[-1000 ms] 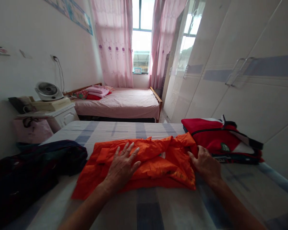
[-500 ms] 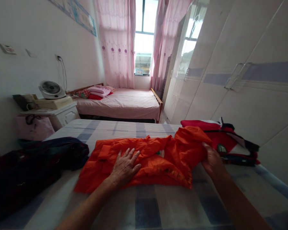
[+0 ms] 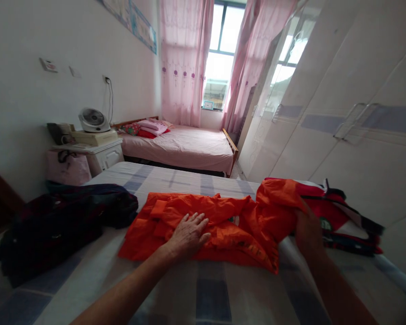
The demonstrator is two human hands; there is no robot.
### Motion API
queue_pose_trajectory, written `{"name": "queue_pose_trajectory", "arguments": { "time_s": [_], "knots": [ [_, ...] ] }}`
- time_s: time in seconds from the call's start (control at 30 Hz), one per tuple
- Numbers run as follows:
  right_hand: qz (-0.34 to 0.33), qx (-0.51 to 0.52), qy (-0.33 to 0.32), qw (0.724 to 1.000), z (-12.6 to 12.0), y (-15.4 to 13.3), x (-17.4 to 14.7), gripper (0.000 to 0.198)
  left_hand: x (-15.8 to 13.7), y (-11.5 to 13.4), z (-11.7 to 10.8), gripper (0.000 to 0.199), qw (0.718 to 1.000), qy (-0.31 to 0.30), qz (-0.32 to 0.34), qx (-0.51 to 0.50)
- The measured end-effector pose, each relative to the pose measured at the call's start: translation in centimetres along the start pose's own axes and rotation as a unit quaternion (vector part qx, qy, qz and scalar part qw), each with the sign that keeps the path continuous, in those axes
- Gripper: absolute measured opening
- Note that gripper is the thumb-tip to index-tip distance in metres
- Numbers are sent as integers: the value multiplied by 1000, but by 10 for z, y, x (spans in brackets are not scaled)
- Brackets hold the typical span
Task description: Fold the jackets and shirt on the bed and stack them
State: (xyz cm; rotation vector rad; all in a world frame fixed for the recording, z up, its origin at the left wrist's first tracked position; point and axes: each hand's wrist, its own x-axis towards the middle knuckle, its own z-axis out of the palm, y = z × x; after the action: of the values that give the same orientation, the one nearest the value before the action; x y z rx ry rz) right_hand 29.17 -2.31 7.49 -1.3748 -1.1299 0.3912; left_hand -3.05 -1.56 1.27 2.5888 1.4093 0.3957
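An orange jacket (image 3: pixel 223 234) lies folded lengthwise on the bed with the checked sheet (image 3: pixel 176 293). My left hand (image 3: pixel 189 232) rests flat on its middle, fingers stretched out. At the jacket's right end my right hand (image 3: pixel 307 230) grips the edge of the orange cloth, which bulges up off the bed there; its fingertips are partly hidden by the fabric. Just beyond that hand sits a folded red, white and black garment (image 3: pixel 341 216), partly covered by the raised orange cloth.
Dark clothes (image 3: pixel 67 221) lie heaped on the left of the bed. Behind stand a second bed (image 3: pixel 189 144) with a pink sheet, a white bedside cabinet (image 3: pixel 104 155) and a small fan (image 3: pixel 94 118). White wardrobes (image 3: pixel 352 90) line the right side.
The camera view has swung a little, shifting the scene to the right. My left hand stays flat on the jacket; my right hand still holds its end, now turned slightly more inward.
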Motion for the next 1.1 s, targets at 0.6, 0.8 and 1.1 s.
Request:
{"name": "queue_pose_trajectory", "arguments": {
  "time_s": [0.6,0.8,1.1],
  "knots": [
    [-22,-78,-236,968,-12,2,-45,37,60,80,-25,44,980,128,32,-147],
    [30,-103,-71,992,-11,29,-48,32,99,114,-22,32,991,78,1,-108],
    [-31,-147,-116,982,-12,42,-41,32,96,85,-24,22,982,138,7,-130]
  ]
}}
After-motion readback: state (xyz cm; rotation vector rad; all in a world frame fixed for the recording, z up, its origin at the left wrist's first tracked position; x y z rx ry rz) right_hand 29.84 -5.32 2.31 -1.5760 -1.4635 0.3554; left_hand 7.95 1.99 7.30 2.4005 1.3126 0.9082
